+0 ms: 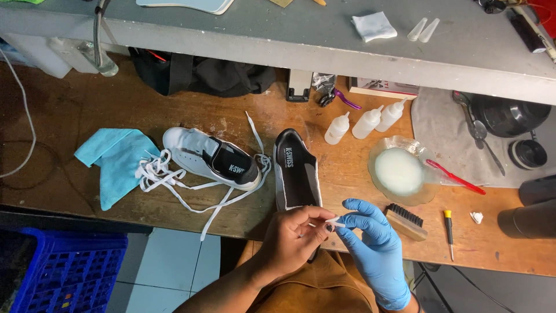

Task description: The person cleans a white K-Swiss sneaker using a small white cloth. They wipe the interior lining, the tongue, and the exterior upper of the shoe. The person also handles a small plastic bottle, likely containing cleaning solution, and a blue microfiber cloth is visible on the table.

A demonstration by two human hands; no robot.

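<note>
My bare left hand (292,237) and my right hand (370,235), which wears a blue glove, meet over the bench's front edge. Both pinch a small white piece (333,220) between their fingertips; I cannot tell what it is. Just beyond them a black and white shoe (296,168) lies with its opening up, its near end hidden behind my left hand. A second white and black shoe (211,157) lies to the left on its side, with loose white laces (174,179) spread around it.
On the wooden bench (75,110) are a light blue cloth (116,159), three white squeeze bottles (365,122), a shallow bowl of white liquid (398,171), a red toothbrush (457,178), a brush (405,219) and a small screwdriver (449,229). A grey shelf (324,35) overhangs the back; a blue crate (58,272) stands lower left.
</note>
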